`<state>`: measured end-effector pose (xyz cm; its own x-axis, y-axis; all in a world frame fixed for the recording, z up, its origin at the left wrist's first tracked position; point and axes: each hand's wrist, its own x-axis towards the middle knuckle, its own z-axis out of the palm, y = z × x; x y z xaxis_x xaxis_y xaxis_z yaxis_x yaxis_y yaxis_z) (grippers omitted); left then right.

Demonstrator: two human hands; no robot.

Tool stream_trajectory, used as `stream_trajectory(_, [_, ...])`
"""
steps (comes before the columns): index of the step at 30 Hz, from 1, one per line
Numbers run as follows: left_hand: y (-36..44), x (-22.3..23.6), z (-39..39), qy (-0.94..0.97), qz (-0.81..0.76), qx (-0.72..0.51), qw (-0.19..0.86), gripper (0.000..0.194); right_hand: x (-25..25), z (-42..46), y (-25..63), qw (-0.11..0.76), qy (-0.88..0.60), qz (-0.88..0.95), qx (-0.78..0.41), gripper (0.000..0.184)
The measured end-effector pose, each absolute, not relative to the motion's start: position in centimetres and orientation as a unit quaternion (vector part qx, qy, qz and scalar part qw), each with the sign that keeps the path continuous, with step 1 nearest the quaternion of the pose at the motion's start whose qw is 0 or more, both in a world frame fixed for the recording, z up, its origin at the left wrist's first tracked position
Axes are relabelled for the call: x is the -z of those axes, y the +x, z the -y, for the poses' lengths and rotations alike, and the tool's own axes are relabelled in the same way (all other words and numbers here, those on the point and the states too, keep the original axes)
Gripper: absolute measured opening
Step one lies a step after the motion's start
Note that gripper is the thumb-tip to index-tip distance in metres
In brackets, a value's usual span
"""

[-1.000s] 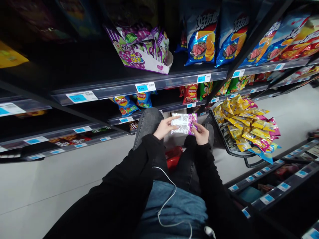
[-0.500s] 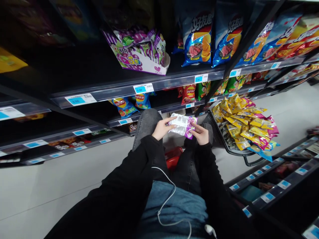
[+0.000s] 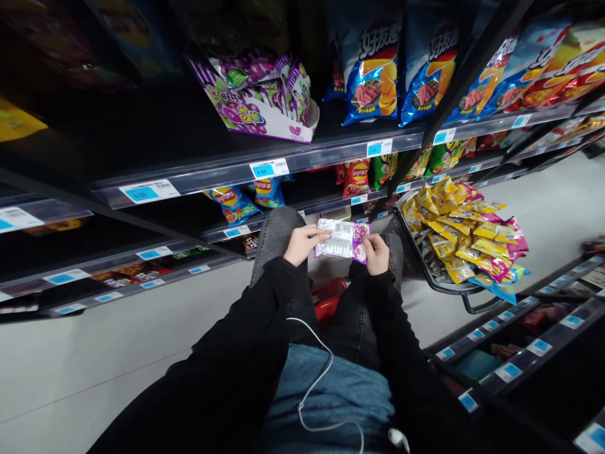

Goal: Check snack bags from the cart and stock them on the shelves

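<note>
A small purple and white candy packet (image 3: 341, 239) lies between my hands above my knees, its printed white back facing up. My left hand (image 3: 302, 243) pinches its left end with thumb and forefinger. At the packet's right end, my right hand (image 3: 376, 253) grips the purple edge, with some fingertips hidden beneath. Up on the shelf in front, a tilted purple and white display box (image 3: 269, 120) holds several similar purple packets.
A black basket (image 3: 437, 287) heaped with yellow, pink and blue packets (image 3: 466, 233) stands on the floor at right. Blue chip bags (image 3: 371, 69) line the shelf (image 3: 326, 154) ahead. Something red (image 3: 328, 299) shows between my legs. A white earphone cord (image 3: 326, 356) hangs over my shirt.
The packet has turned from a slant to nearly level and moved slightly left. Both hands have shifted a little with it, still holding its two ends.
</note>
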<state>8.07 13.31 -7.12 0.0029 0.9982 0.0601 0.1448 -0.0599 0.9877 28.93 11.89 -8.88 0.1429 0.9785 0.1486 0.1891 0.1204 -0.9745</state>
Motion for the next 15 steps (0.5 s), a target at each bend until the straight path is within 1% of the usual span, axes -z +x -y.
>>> stream_trajectory(8, [8.6,6.4,-12.8,0.543,-0.538,-0.511,0.393,0.016,10.2,-12.8,28.5,0.520,-0.544,0.485,-0.444,0.042])
stream_trajectory(11, [8.8,6.6,-12.8,0.531,-0.543,-0.522,0.389,0.024,10.7,-13.0,28.2,0.531,-0.534,0.465,-0.465,0.046])
stream_trajectory(15, [9.0,7.1,-13.0,0.513,-0.548,-0.531,0.394,0.030,10.9,-13.0,27.8,0.556,-0.523,0.472,-0.441,0.044])
